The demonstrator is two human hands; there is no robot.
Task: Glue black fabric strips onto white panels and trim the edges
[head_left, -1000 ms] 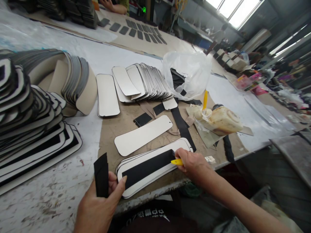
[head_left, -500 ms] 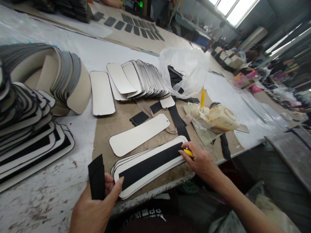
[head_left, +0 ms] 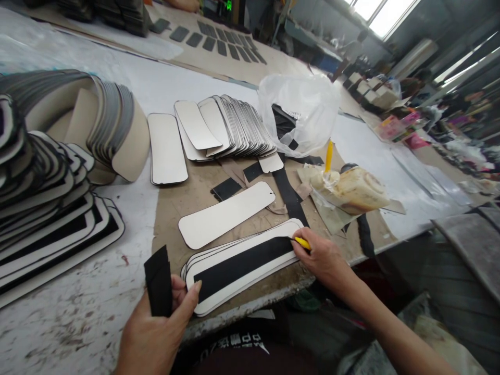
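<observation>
My left hand (head_left: 162, 317) grips a folded black strip (head_left: 158, 281), its thumb resting on the near left end of the top white panel (head_left: 250, 281). A long black strip (head_left: 242, 265) lies along that panel, which tops a small stack. At the stack's right end my right hand (head_left: 318, 255) is closed round a yellow tool (head_left: 302, 243), with fingertips at the strip's right end. A single white panel (head_left: 226, 214) lies just behind the stack.
Stacked black-edged panels (head_left: 50, 224) stand at the left, with curved pieces (head_left: 117, 125) behind. Farther back are fanned white panels (head_left: 238, 127) and a plastic bag (head_left: 312, 114). A stained container (head_left: 355, 190) with a yellow-handled tool (head_left: 328, 156) sits at the right.
The right end of the long black strip now narrows to a point at my right hand's fingertips. The whole view has shifted slightly; both hands keep their holds.
</observation>
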